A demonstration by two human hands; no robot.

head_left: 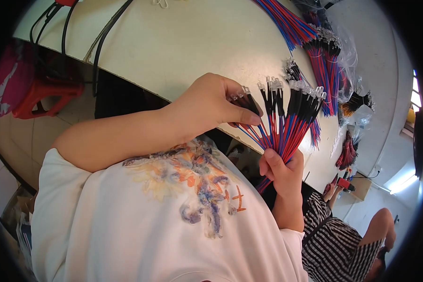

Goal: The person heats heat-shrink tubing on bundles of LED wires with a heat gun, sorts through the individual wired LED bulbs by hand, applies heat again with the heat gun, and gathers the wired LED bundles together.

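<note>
A fanned bundle of LED wires [286,127] has clear LED heads at the top, black sleeves below them and red and blue leads. My right hand [284,171] is closed round the leads near the lower part of the bundle. At the left side of the fan, my left hand [216,103] pinches a few of the wires between thumb and fingers, close to their black sleeves. These few stand apart from the others but still run down into my right hand. Some of my left fingers are hidden behind the hand.
A cream table [145,51] bears more wire bundles [322,70] with clear plastic at the right. Black cables [98,51] hang over its left edge. A red stool [47,96] stands at far left. A person in checked clothing [333,244] is at lower right.
</note>
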